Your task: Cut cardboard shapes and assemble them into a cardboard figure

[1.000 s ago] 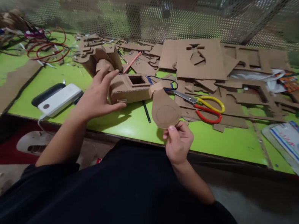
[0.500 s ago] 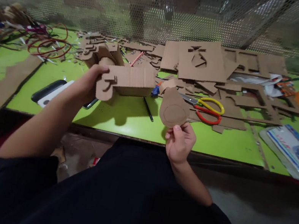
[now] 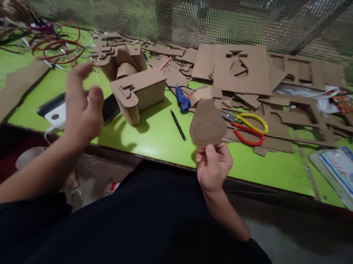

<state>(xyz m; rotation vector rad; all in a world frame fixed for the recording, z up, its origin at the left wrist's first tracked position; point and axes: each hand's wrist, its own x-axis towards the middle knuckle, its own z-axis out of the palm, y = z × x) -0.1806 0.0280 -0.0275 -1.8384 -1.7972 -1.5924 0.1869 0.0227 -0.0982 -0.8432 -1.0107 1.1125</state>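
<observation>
My right hand [image 3: 214, 166] pinches the lower edge of a flat, rounded cardboard cutout [image 3: 209, 124] with an oval drawn on it, held above the table. My left hand [image 3: 83, 108] is in the air with fingers apart, holding nothing. Just right of it, a boxy cardboard model [image 3: 142, 92] with a curled cut-out shape on one end rests on the green table, apart from the fingers. Scissors [image 3: 248, 127] with yellow and red handles lie beside the cutout. A dark pen [image 3: 178, 124] lies between the model and the cutout.
A blue glue gun [image 3: 182, 99] lies behind the pen. Cardboard sheets with cut openings [image 3: 240, 79] and scraps cover the back right. Red cable coils [image 3: 57, 49] lie back left, a white plastic packet [image 3: 347, 178] at right. Perforated metal mesh [image 3: 184, 10] stands behind.
My left hand has let go of the boxy cardboard model, which now sits on the table, and has moved left with fingers opened. My right hand keeps the cutout nearly in place.
</observation>
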